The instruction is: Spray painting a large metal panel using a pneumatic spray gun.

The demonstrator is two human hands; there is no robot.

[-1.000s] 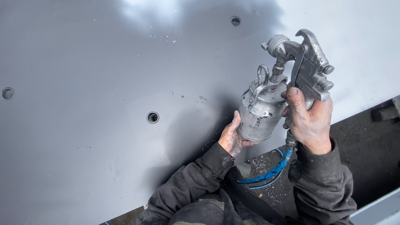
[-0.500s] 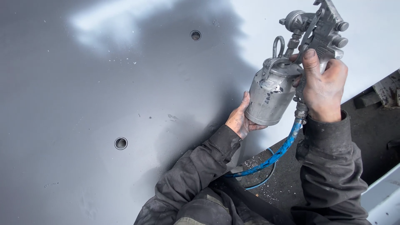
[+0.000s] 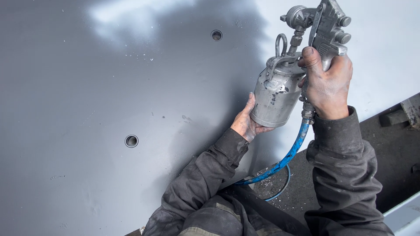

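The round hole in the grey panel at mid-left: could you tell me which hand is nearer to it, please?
Left. The left hand cups the bottom of the spray gun's metal cup, right of the hole. The right hand grips the gun's handle, farther right and higher.

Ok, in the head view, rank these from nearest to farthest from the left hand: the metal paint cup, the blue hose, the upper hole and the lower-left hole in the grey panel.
1. Dull silver metal paint cup: resting in the left hand.
2. Blue air hose: just to its right, below the cup.
3. Upper round hole in the grey panel: above the hand.
4. Lower-left round hole: far to its left.
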